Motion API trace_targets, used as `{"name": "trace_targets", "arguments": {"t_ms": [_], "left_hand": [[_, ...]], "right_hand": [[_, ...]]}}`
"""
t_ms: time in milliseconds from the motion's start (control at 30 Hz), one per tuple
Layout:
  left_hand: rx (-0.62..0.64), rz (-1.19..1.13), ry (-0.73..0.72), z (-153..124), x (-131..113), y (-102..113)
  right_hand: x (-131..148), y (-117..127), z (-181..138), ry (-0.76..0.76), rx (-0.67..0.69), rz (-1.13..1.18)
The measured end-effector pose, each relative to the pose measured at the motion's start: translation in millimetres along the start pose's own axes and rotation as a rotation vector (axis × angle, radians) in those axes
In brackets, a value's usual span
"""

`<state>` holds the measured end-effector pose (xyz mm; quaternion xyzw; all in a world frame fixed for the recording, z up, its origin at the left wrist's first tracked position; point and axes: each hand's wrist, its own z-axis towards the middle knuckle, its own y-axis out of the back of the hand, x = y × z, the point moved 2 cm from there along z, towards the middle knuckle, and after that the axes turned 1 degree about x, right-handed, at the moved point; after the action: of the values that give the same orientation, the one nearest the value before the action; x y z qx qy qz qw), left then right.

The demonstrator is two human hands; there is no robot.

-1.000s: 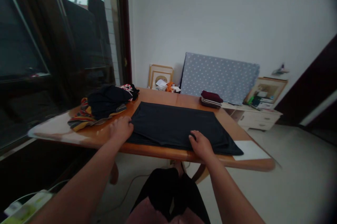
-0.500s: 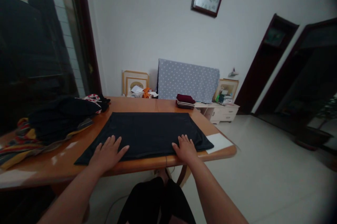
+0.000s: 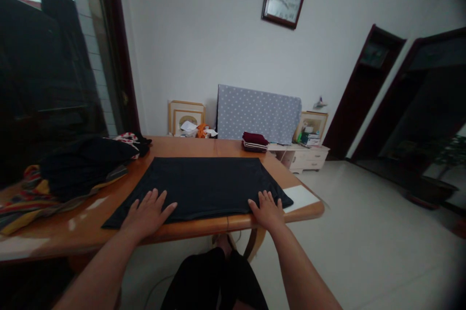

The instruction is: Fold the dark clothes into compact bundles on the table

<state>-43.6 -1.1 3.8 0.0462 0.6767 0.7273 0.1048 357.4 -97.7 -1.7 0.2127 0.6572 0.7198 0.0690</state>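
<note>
1. Smoothing appears to be the step in hand, judging from the head view: the dark cloth (image 3: 207, 179) lies spread across the lower centre of the frame, on the wooden table (image 3: 204, 227).
2. For a good result, apply even pressure with flat palms and draw each hand outward toward its own side. Avoid hooking the fingertips, which could pucker the fabric. Align the layers along the near edge, since they look slightly uneven at the lower right corner.
3. Left hand (image 3: 145, 214): located left of lower centre, palm down, fingers fanned, thumb extended toward the middle. It is fully opened out, rests on the near left part of the cloth, and has hold of nothing.
4. Right hand (image 3: 268, 210): located right of lower centre, palm down, fingers less widely fanned, thumb set apart. It is likewise opened out, touches the near right part of the cloth, and pinches no fold. The pressure under either palm cannot be told.
5. Note the surroundings: a heap of clothes (image 3: 85, 164) at left of the frame, a folded stack (image 3: 255, 141) beyond the cloth, and a white sheet (image 3: 301, 198) beside its right corner.
</note>
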Motion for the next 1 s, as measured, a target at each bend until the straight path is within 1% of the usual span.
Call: {"name": "trace_targets", "arguments": {"t_ms": [133, 233, 300, 367, 433, 467, 533, 633, 700, 767, 800, 867, 933, 1000], "left_hand": [[0.001, -0.021, 0.023, 5, 5, -6], [0.012, -0.038, 0.049, 10, 5, -6], [0.014, -0.042, 0.061, 13, -1, -3], [-0.026, -0.059, 0.027, 17, -18, 4], [-0.100, -0.117, -0.077, 20, -45, 11], [-0.123, -0.168, -0.172, 22, -63, 14], [-0.149, -0.278, -0.286, 24, -102, 18], [-0.122, -0.422, -0.423, 26, -166, 19], [-0.080, -0.491, -0.510, 26, -209, 17], [-0.029, -0.537, -0.578, 25, -249, 15], [-0.007, -0.558, -0.600, 25, -267, 14], [0.017, -0.596, -0.593, 25, -297, 12], [0.066, -0.609, -0.560, 25, -322, 10], [0.105, -0.605, -0.516, 24, -341, 9]], "right_hand": [[-7, 1, -4, -0.018, -0.050, -0.010], [-15, 3, -5, 0.027, -0.051, 0.022], [-26, 9, -3, 0.038, -0.094, 0.074], [-42, 20, -1, -0.014, -0.177, 0.131], [-63, 32, 0, -0.117, -0.250, 0.152], [-73, 38, 1, -0.172, -0.271, 0.143], [-90, 47, 4, -0.267, -0.275, 0.101], [-107, 52, 9, -0.354, -0.210, 0.041], [-112, 52, 14, -0.367, -0.164, 0.014], [-114, 50, 21, -0.350, -0.154, 0.021], [-114, 50, 24, -0.335, -0.160, 0.052], [-113, 49, 32, -0.285, -0.190, 0.197], [-111, 49, 39, -0.209, -0.247, 0.425], [-105, 50, 45, -0.141, -0.278, 0.691]]}}
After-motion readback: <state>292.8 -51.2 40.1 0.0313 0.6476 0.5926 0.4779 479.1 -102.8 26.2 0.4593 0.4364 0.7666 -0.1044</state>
